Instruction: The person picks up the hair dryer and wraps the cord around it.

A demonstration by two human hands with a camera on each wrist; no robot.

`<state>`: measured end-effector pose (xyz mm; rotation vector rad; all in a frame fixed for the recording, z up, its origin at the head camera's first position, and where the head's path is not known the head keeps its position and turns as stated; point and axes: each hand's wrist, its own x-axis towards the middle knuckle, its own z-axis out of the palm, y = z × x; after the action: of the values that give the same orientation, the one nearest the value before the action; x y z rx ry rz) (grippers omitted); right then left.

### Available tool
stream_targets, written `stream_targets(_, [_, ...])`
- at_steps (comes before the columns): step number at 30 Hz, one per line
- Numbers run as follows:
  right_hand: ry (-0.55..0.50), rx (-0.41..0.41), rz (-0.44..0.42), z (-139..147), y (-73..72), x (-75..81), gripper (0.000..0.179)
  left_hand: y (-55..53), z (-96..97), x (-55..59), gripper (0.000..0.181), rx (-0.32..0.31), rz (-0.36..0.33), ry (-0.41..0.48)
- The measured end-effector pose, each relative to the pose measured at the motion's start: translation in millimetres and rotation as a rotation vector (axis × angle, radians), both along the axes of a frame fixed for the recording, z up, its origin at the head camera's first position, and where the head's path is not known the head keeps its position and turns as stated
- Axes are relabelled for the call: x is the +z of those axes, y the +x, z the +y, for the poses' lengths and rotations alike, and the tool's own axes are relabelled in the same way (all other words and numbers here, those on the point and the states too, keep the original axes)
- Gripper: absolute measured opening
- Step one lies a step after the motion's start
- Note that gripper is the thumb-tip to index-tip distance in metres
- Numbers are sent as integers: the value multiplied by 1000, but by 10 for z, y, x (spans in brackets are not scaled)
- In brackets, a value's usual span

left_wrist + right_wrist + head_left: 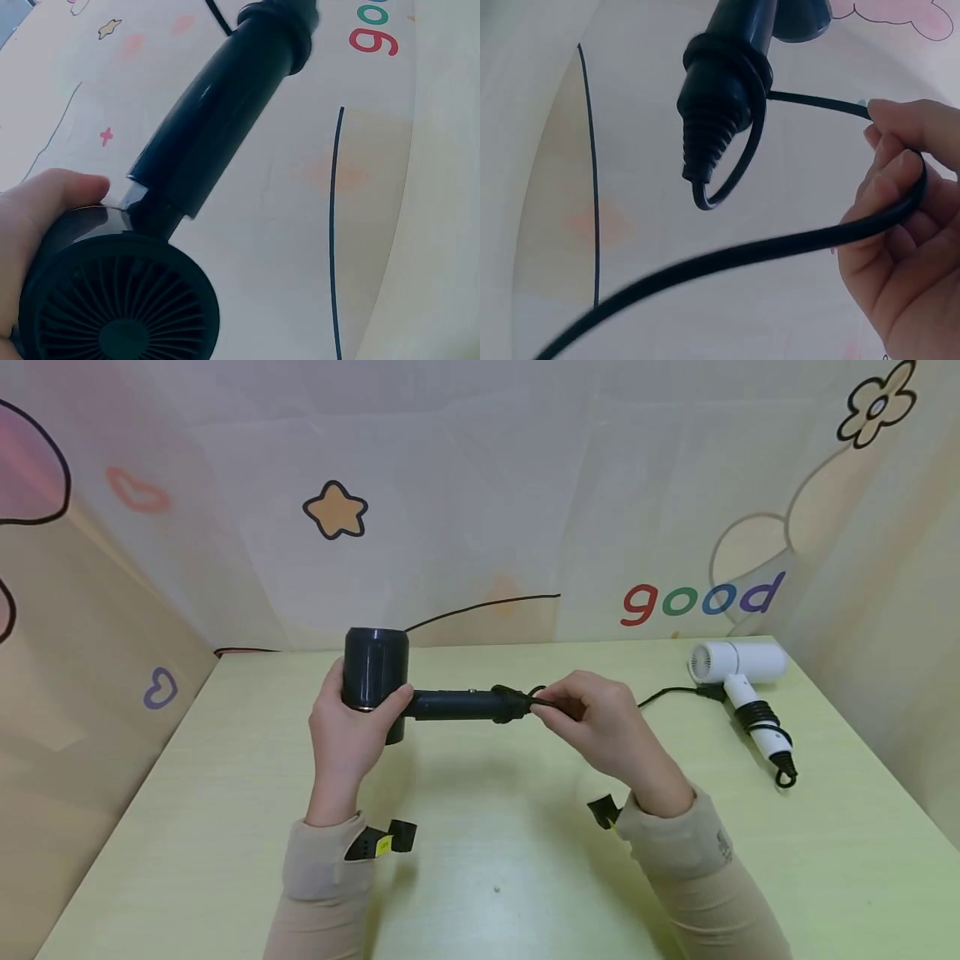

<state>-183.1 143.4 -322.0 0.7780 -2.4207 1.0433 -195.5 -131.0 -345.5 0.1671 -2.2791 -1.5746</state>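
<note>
We see a black hair dryer (397,689) held in the air above the table (480,860), its handle lying level between the two hands. The left hand (347,727) wraps round the dryer's barrel, thumb laid across the front where barrel and handle meet; from the left wrist we look straight at the round rear grille (120,307) beside that thumb. Just off the free end of the handle, the right hand (600,718) pinches the black cord (780,247) between thumb and curled fingers. From the right wrist we see the cord leave the ribbed strain relief (712,142), curl in a small loop round the handle's end, and pass across the fingers (900,172) before trailing away below the hand. Beyond the right hand, the cord runs over the table toward a white hair dryer (738,672) that lies on its side well away, with a black cord coiled round its handle. Both forearms wear beige sleeves (675,843) with dark straps at the wrists.
</note>
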Motion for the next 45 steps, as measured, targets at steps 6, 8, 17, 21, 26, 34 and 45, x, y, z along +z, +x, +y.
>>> stream_targets(6, [-34,-15,-30,-48,42,3,8,-3,-16,-9,63,53,83,16])
stream_targets(8, [-44,-19,-45,-58,52,3,7,-7,-31,-12,63,65,99,21])
stream_targets(17, [-28,8,-64,-117,110,1,6,-25,-73,-26,61,135,148,43])
stream_targets(21, [-20,56,-74,-158,145,-13,6,-28,-85,-40,63,156,149,68])
stream_targets(26, [-11,129,-84,-199,180,-35,9,-24,-102,-37,66,190,133,101])
stream_targets(34, [-9,207,-93,-232,213,-47,11,-12,-138,11,66,216,106,158])
stream_targets(45, [22,255,-255,-246,152,-107,10,-6,-156,50,64,196,57,277])
